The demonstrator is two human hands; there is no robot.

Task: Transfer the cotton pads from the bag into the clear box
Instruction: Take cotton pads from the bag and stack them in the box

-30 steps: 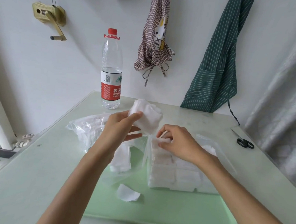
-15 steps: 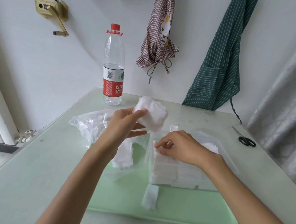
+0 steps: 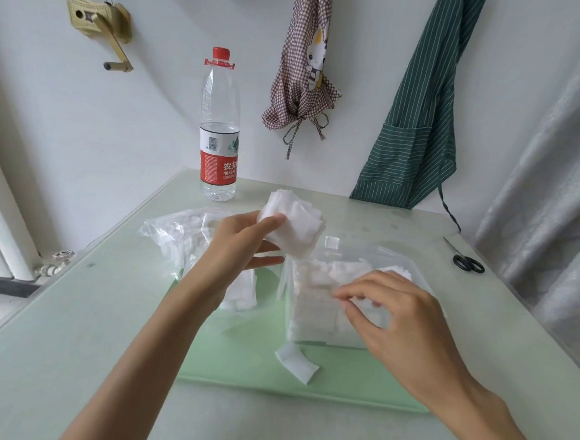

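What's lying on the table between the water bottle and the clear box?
In the head view, only the left hand holding a stack of cotton pads hangs between water bottle and clear box.

We count one clear box [image 3: 399, 261], one plastic bag [image 3: 174, 235], one water bottle [image 3: 219, 129], one pair of scissors [image 3: 467, 263] and two hanging aprons. One loose cotton pad [image 3: 297, 363] lies near; the stacked pads are too many to count. Two hands are in view.
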